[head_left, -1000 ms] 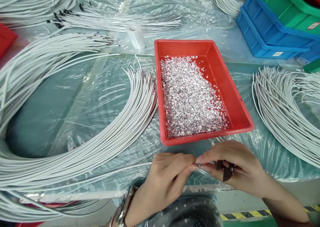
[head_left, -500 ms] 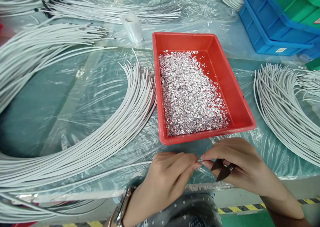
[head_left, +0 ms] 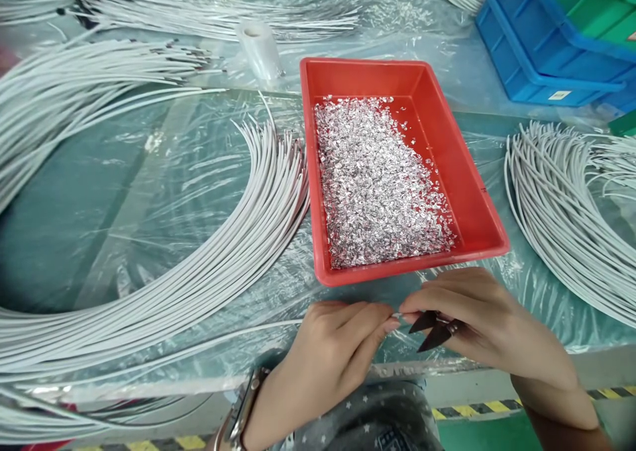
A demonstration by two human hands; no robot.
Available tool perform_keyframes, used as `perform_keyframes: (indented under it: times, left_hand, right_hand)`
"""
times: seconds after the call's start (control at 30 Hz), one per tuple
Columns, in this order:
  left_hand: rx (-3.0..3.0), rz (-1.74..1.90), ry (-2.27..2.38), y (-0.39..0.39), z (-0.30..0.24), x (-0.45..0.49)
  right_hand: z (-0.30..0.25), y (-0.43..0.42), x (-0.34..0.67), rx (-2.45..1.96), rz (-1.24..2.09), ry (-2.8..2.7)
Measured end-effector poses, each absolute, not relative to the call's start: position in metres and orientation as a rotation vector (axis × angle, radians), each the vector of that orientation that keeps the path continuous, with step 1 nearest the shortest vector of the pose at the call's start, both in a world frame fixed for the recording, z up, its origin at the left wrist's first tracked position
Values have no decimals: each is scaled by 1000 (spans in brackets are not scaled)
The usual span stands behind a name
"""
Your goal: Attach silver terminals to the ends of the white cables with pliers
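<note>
My left hand (head_left: 342, 338) is closed in a pinch on a thin white cable (head_left: 271, 324), which runs off to the left along the table's near edge. Its tip comes out between the thumb and forefinger. My right hand (head_left: 477, 318) meets it there, thumb and forefinger pinched at the cable end; the fingertips hide exactly what they touch. Tucked in the same right hand are small dark scissors (head_left: 433, 330), their two pointed blades spread apart and aimed left. Just beyond both hands stands a red tray (head_left: 412, 262) holding a heap of small shiny silver foil scraps (head_left: 382, 186).
A big curved bundle of white cables (head_left: 209, 259) lies left of the tray, another bundle (head_left: 551, 212) to its right. A clear plastic roll (head_left: 261, 50) stands behind. Blue bins (head_left: 536, 60) are stacked at the far right. Plastic sheeting covers the green table (head_left: 163, 173).
In my right hand the scissors have turned slightly, their blades now pointing more to the left and showing more. The view has shifted a little; my left hand keeps its pinch on the cable.
</note>
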State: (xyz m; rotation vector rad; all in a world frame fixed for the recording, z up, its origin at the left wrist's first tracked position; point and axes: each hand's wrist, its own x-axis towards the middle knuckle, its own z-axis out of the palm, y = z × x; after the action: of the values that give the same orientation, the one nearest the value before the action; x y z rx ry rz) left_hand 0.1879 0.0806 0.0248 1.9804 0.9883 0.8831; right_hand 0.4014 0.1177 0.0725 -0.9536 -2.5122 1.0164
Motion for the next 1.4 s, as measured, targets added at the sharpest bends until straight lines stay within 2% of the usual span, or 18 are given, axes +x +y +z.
perform_keyframes:
  times: [0.4,0.9,1.4]
  left_hand:
    - [2256,772,1026,84,25,192]
    - [2327,694,844,84,29,191]
    - [2365,851,821,85,35,188]
  right_hand:
    - [71,123,401,-984,1009,-2678]
    - [71,130,406,-872,1364,-2631]
    - [71,129,402,-844,1789,-2242]
